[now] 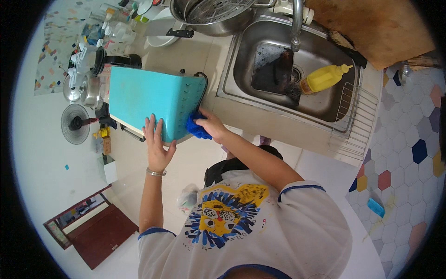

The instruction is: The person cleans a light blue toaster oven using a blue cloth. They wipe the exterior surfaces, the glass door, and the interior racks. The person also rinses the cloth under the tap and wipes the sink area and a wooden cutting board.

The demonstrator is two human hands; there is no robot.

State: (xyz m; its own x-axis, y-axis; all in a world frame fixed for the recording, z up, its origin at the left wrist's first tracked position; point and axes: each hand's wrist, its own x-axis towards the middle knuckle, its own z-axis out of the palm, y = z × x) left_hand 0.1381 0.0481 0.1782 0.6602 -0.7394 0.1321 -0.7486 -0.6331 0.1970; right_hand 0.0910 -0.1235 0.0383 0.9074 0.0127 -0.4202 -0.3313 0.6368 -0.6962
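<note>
A turquoise toaster oven (146, 94) stands on the counter with its slotted side turned toward the sink. My left hand (157, 148) lies on its top near the front corner, fingers spread and thumb over the edge, gripping nothing. Bunched in my right hand (212, 126) is a blue cloth (197, 126), pressed against the lower part of the slotted side. A black power cord (205, 91) runs down from the oven's back close to that hand. The oven's door front is mostly hidden; part of its handle (131, 133) shows.
Right of the oven is a steel sink (228, 85) holding a dark tray (268, 69) and a yellow bottle (322, 79). A steel steamer pot (219, 29) and a knife (179, 33) lie behind. A wire rack (359, 118) sits at the sink's right, below a wooden board (376, 28).
</note>
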